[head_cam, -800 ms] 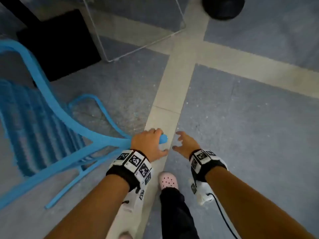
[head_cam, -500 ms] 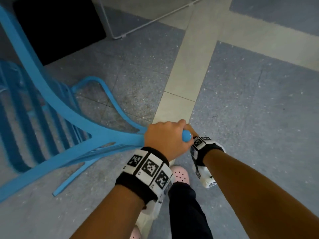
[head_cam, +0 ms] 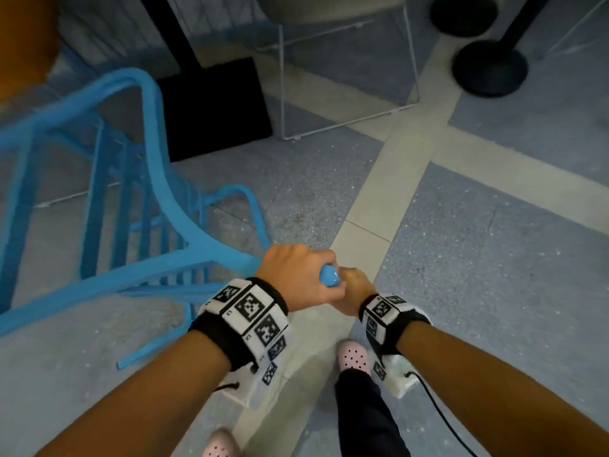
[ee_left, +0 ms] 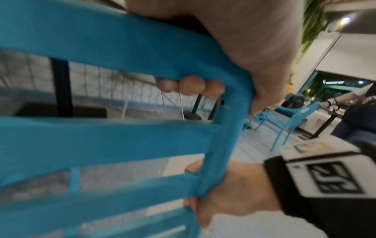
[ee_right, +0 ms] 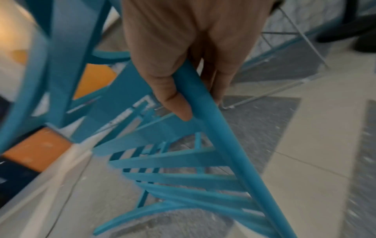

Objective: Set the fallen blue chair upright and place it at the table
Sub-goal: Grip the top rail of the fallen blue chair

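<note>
Both fists clamped on the same corner: left hand [head_cam: 298, 272] wraps the blue chair [head_cam: 108, 206] top rail, right hand [head_cam: 354, 293] its side post just below, chair tilted over open floor [head_cam: 478, 258], black base [head_cam: 214, 107] close behind.

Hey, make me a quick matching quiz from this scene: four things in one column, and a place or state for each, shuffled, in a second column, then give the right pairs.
Things:
1. slatted blue metal chair
2. left hand
3. pink perforated clog
4. round black stand base

Places or states:
A. on the grey floor at the upper right of the head view
B. tilted, gripped by its top rail
C. on the person's foot, below the right wrist
D. curled round the blue rail end, beside the right hand

Pairs: 1-B, 2-D, 3-C, 4-A
</note>
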### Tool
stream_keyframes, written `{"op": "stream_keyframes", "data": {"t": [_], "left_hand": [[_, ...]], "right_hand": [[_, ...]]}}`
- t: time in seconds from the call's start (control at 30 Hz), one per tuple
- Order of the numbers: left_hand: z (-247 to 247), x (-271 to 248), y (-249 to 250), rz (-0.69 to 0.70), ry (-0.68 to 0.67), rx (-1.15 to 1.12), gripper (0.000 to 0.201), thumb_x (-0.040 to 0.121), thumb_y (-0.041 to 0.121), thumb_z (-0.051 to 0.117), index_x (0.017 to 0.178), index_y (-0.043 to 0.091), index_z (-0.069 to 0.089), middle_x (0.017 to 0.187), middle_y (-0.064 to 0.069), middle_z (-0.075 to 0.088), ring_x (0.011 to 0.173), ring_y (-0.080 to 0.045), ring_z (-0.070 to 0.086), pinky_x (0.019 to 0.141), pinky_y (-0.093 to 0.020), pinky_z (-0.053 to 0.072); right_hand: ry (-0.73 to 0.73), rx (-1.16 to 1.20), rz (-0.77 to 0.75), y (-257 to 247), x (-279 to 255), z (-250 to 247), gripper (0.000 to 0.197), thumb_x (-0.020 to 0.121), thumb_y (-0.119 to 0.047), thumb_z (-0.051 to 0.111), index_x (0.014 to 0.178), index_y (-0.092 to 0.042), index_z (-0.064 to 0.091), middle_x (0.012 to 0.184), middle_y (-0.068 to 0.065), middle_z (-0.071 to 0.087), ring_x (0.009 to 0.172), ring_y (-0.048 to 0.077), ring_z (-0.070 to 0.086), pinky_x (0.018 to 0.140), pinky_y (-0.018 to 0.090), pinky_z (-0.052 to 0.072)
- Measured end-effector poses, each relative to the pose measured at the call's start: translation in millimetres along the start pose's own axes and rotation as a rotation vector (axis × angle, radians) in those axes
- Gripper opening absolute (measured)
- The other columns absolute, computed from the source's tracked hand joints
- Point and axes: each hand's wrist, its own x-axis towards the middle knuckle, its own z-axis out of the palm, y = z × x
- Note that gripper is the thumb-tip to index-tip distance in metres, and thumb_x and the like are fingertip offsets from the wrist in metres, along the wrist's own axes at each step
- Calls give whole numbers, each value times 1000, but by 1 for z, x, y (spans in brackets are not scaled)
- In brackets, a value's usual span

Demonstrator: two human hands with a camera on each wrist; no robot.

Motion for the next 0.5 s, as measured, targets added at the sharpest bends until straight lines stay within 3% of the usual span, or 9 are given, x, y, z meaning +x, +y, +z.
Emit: {"op": "stream_keyframes", "data": {"t": [0.1,0.17,0.27,0.33,0.4,0.43,0.5], "left_hand": [[-59,-72,-24,5,71,-5,36,74,58,57,88,25,59,81,-6,71,82,-27,62,62,-26,30],[-95,-126,-42,4,108,-55,34,73,56,63,88,26,60,74,-4,69,75,-26,60,62,-27,34],[-139,-207,-77,-18,137,-114,36,68,55,68,88,26,58,55,12,51,58,-14,45,57,-25,33],[-158,-260,-106,-33,203,-157,36,67,53,70,88,26,57,54,13,48,55,-9,43,49,-15,31],[-170,-312,-136,-13,269,-227,40,64,57,70,86,27,57,55,16,54,56,0,49,48,-5,32],[-172,-338,-151,-5,302,-266,43,61,62,67,85,28,57,57,22,56,54,5,50,48,-4,32],[-172,-385,-180,-19,379,-347,52,53,73,63,84,31,57,64,26,59,53,0,53,47,-6,35]], "right_hand": [[7,-102,-143,-67,-46,-11,33,74,-18,53,105,-8,60,109,18,67,102,38,60,81,36,49],[20,-189,-212,-117,-81,-13,26,76,-14,55,100,-7,61,106,19,69,99,40,61,75,37,48],[54,-304,-293,-192,-125,-9,24,75,-12,58,99,-8,63,105,18,69,98,39,62,73,37,47],[86,-404,-355,-243,-150,-6,26,75,-14,59,100,-10,64,107,17,69,100,39,61,78,38,49],[103,-499,-409,-293,-170,2,25,74,-15,59,99,-11,65,105,16,69,99,38,62,73,36,47],[91,-537,-449,-318,-180,7,23,74,-16,60,95,-11,65,101,16,69,96,37,62,68,34,44],[77,-611,-491,-362,-194,17,3,74,-16,60,75,-17,62,84,14,67,89,36,63,62,30,38]]}}
